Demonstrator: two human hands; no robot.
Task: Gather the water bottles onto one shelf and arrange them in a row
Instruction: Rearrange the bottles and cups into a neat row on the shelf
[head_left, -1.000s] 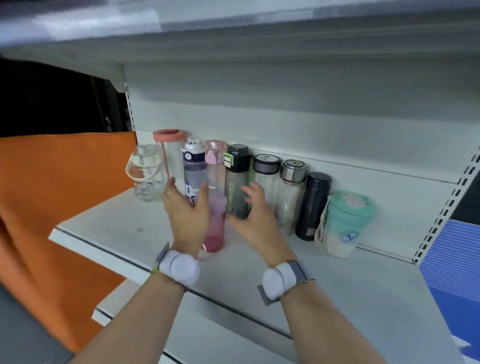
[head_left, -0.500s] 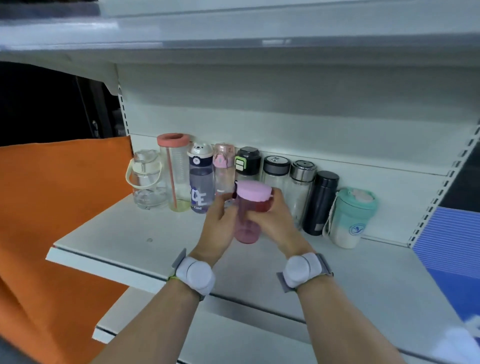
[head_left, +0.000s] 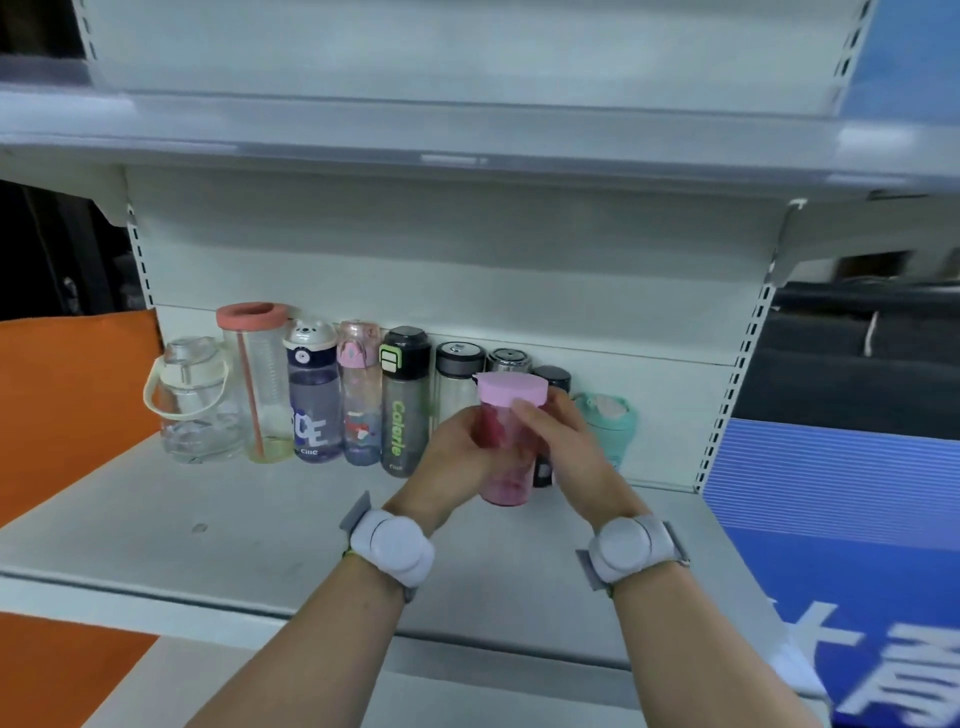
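Head view, read from 9 o'clock to 3 o'clock. An orange panel (head_left: 67, 395) fills the 9 o'clock edge beside the white shelf (head_left: 234, 535). Along the shelf's back wall stands an upright row of bottles, each touching or just beside its neighbour: a clear jug with a cream loop handle (head_left: 189, 402); a tall clear tumbler with a coral rim (head_left: 257, 384); a blue bottle with a bear-shaped white cap (head_left: 313, 395); a slim bottle with a pink cap (head_left: 359, 395); a smoky grey bottle with a black lid and green lettering (head_left: 404, 402); a clear bottle with a grey cap (head_left: 457, 379); a clear bottle with a steel cap (head_left: 510, 359), mostly hidden; a black bottle (head_left: 553, 375), only its lid and a low strip showing; and a mint-green cup (head_left: 608, 423) at the row's right end.

Forward of the row, at about 1 o'clock from picture centre, the pink bottle with a lilac lid (head_left: 506, 452) is held upright between both hands; whether its base touches the shelf cannot be told. The left hand (head_left: 457, 457) curls round the body from the 9 o'clock side. The right hand (head_left: 563, 452) wraps it from 3 o'clock, one finger lying against the lid's lower edge. Each wrist carries a grey band (head_left: 392, 545). A blue sign with white characters (head_left: 852, 571) occupies the 4 o'clock corner.
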